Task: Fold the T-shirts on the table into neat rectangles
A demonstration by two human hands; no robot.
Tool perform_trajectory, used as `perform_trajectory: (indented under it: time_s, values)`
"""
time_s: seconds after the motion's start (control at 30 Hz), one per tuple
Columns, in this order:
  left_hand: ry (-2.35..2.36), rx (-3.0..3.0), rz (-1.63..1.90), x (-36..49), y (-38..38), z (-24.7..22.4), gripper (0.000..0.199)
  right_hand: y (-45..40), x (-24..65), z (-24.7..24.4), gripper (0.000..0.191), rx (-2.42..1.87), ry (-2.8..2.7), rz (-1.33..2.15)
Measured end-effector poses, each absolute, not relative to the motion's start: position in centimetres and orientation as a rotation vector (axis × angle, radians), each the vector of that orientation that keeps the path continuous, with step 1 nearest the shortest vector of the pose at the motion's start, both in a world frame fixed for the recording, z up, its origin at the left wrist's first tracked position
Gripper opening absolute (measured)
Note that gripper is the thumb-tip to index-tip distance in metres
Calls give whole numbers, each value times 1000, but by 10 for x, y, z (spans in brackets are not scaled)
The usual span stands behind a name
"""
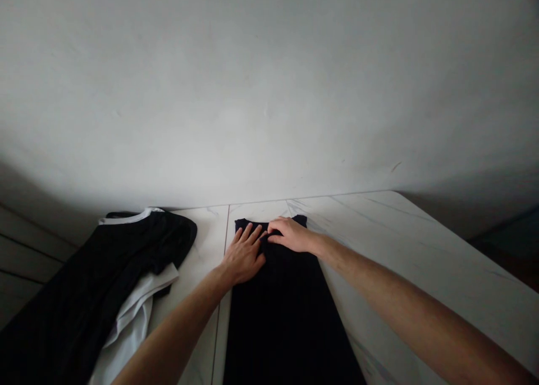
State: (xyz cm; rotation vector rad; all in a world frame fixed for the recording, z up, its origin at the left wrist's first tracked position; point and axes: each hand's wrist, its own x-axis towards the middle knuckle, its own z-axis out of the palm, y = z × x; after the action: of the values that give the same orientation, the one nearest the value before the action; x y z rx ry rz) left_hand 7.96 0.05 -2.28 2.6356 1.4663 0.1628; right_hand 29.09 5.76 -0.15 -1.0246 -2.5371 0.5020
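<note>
The black garment [286, 312] runs past the bottom edge of the view, so its near end is cut off. The left hand [244, 256] and right hand [290, 234] cover the middle of its far edge, hiding any neckline there. On the left, a black T-shirt [122, 261] is cut off by the picture's edges and hides much of a white garment [130, 329]. Beyond the marble-patterned table top's [379, 228] far right corner, everything is too dark to make out.
</note>
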Motion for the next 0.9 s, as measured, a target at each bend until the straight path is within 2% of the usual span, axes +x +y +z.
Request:
perform_trajectory:
  time_s: [0.1,0.27,0.33,0.43,0.5,0.67,0.8,0.9]
  values:
    - [1449,2644,194,80,0,-23,66,53,289,-3,10,-1087,-2549,490]
    - [1495,2623,253,84,-4,-14,72,51,286,2,29,-1115,-2597,597]
    - [1559,2628,313,86,-13,-5,65,53,287,7,26,-1130,-2675,618]
    - [1580,2653,350,89,-35,11,34,54,293,17,18,-1061,-2725,792]
    - [1504,2681,342,90,-53,17,18,54,301,24,21,-983,-2686,984]
    - [1377,2709,328,94,-81,11,23,53,321,40,41,-891,-2704,1190]
    - [1498,2604,416,100,-85,1,2,56,339,57,33,-965,-2951,1224]
    - [1552,2551,512,102,-87,-4,11,60,346,70,26,-1055,-3042,1340]
